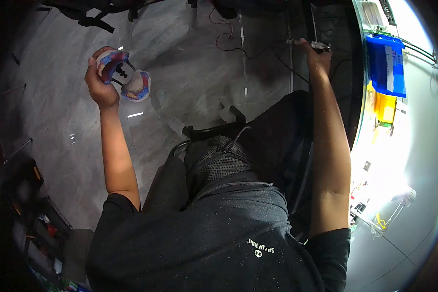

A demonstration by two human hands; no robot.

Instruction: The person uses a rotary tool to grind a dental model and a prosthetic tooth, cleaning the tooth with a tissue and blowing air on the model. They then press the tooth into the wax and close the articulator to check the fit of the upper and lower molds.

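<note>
My left hand [101, 90], raised at the upper left, is wrapped round a hinged dental model [137, 88]. The model stands open, its two pale halves spread apart, with blue and dark red material on them and a dark metal joint between. At the upper right, my right hand [319, 63] is closed on a thin tool [320, 45] with a shiny, metallic look. The tool lies crosswise in the fingers, well apart from the model; its exact kind is too small to make out.
A brightly lit bench at the right bears a blue bin [387, 65], a yellow bin [385, 108] and small items. Thin cables lie near the grey floor [194, 78] at the top. Dark shelving or equipment stands at the lower left. My lap is below.
</note>
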